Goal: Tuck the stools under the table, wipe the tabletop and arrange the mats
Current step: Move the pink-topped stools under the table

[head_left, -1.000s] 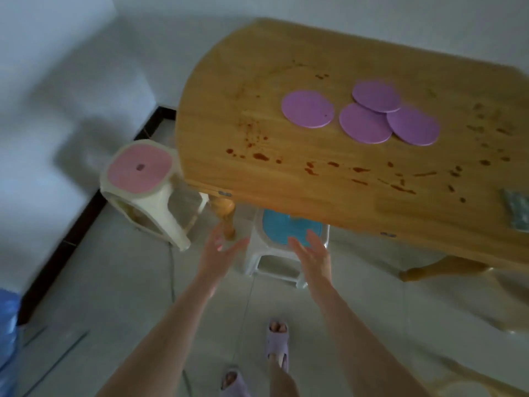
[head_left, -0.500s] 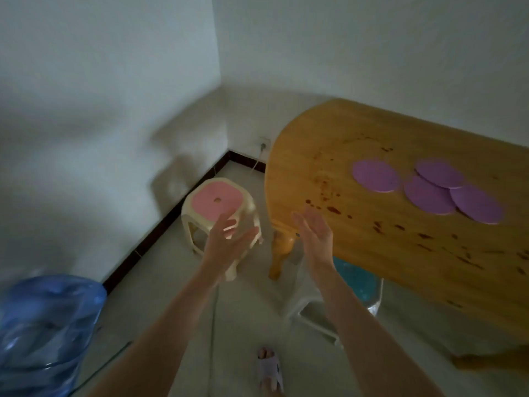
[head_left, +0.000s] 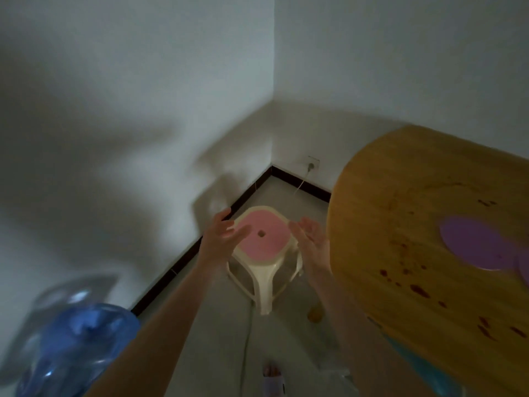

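Observation:
A cream plastic stool (head_left: 264,270) with a pink seat stands on the floor near the room's corner, left of the table. My left hand (head_left: 221,237) hovers open over the stool's left side. Over its right side my right hand (head_left: 310,239) hangs open, fingers spread. Neither hand touches the stool. The wooden table (head_left: 386,219) fills the right, its top spotted with red stains. A purple round mat (head_left: 472,242) lies on it, another partly cut off at the right edge. A sliver of a blue stool (head_left: 412,365) shows under the table's near edge.
A large blue water bottle (head_left: 71,345) stands at the lower left. White walls meet in a corner behind the stool, with a dark baseboard (head_left: 183,259). A wall socket (head_left: 312,163) has a cable running down across the tiled floor. My slippered foot (head_left: 273,379) shows at the bottom.
The view has swung left and nearer the pink stool. Both hands have moved from the blue stool by the table leg to either side of the pink stool's seat.

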A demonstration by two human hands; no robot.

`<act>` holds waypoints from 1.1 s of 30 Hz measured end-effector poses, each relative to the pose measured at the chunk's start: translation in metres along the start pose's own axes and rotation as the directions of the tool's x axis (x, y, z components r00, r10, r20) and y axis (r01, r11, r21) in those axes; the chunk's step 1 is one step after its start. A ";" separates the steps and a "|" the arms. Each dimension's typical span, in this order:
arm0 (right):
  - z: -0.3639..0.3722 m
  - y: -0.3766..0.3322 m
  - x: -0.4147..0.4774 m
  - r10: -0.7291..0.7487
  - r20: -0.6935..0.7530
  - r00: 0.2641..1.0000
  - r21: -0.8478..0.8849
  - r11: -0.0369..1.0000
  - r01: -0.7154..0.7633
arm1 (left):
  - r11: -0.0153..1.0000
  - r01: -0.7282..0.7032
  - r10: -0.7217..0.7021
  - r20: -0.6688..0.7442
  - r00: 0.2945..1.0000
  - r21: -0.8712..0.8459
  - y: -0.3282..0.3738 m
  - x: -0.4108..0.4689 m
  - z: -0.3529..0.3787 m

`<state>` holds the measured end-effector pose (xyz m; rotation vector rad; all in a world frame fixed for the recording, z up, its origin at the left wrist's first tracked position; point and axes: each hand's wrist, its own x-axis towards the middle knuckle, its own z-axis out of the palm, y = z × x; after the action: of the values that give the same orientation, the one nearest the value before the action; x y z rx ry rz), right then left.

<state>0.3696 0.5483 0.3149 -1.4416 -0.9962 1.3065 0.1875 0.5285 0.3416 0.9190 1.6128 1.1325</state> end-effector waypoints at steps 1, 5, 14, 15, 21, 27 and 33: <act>0.007 -0.001 0.010 0.020 0.002 1.000 -0.003 1.000 -0.020 | 1.000 0.017 -0.017 -0.014 1.000 -0.014 0.003 0.009 -0.003; 0.033 -0.006 0.044 0.034 -0.024 0.999 -0.022 0.999 -0.035 | 0.996 0.066 -0.068 -0.040 0.997 -0.058 0.004 0.049 -0.017; 0.083 -0.006 0.130 0.079 -0.193 0.978 -0.051 0.995 -0.091 | 0.995 0.098 -0.099 0.096 0.990 0.018 0.018 0.181 -0.027; 0.090 -0.005 0.139 0.089 -0.212 0.973 -0.050 0.994 -0.102 | 0.996 0.078 -0.081 0.117 0.990 0.035 0.019 0.195 -0.027; 0.150 -0.002 0.184 0.185 -0.399 0.898 0.017 0.981 -0.194 | 0.980 0.069 -0.118 0.269 0.956 0.188 0.019 0.302 -0.061; 0.191 0.008 0.201 0.252 -0.531 0.809 0.103 0.967 -0.234 | 0.960 0.084 -0.188 0.397 0.898 0.266 0.016 0.367 -0.070; 0.193 0.029 0.202 0.289 -0.605 0.742 0.142 0.956 -0.256 | 0.942 0.086 -0.241 0.474 0.847 0.326 -0.001 0.385 -0.049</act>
<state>0.1990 0.7569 0.2342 -1.8588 -0.3096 0.9205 0.0296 0.8693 0.2451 1.1337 1.3952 0.4693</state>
